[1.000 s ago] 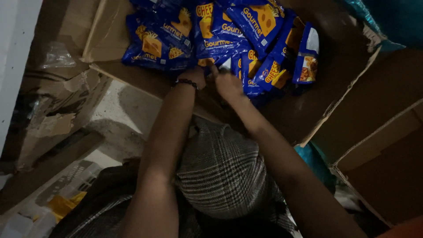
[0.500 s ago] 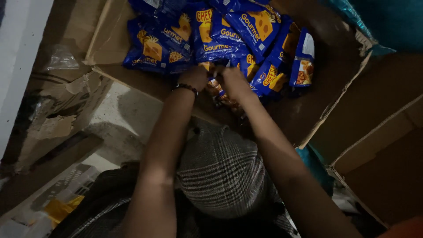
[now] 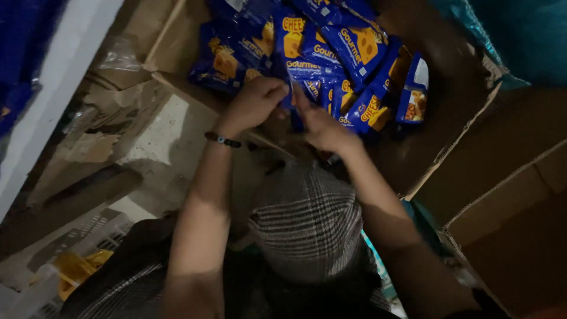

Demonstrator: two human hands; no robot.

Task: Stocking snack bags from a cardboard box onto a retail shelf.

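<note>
Several blue snack packets with yellow cheese pictures (image 3: 331, 59) lie heaped in an open cardboard box (image 3: 449, 136). My left hand (image 3: 257, 101), with a dark bead bracelet on its wrist, closes on the near edge of one blue packet (image 3: 290, 82) at the front of the heap. My right hand (image 3: 322, 125) grips the same packet from the other side, fingers touching the left hand's. Both forearms reach forward over my knee in checked cloth (image 3: 307, 224).
A second brown carton (image 3: 514, 236) stands at the right. Torn cardboard and clear plastic scraps (image 3: 112, 118) lie at the left beside a white board edge (image 3: 53, 106). A pale plastic crate with something yellow (image 3: 77, 266) sits at lower left.
Both hands drew together at the front of the heap and closed on one packet. The view shifted, so the box now sits higher and further right.
</note>
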